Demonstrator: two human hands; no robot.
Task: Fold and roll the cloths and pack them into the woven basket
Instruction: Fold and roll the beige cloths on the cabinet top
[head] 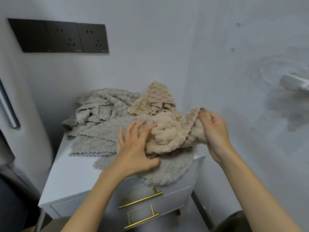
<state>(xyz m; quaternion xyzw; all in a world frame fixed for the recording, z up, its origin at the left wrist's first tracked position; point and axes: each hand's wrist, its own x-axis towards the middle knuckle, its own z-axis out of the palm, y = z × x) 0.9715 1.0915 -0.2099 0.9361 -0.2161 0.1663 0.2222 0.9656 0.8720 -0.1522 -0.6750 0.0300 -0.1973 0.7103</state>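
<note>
Heaped on the white cabinet [71, 173] against the wall: grey cloths [100, 128] underneath, beige cloth [168, 133] bunched on top. Right hand [214, 131] pinches the raised right edge of the beige cloth, fingers curled round it. Left hand [137, 148] lies flat, fingers spread and straight, fingertips touching the cloth's bunched middle

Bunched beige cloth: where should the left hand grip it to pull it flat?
Pinch the beige cloth at its near edge with the left hand, coming from the left. The right hand pinches its far right corner; the middle is a lump.
</note>
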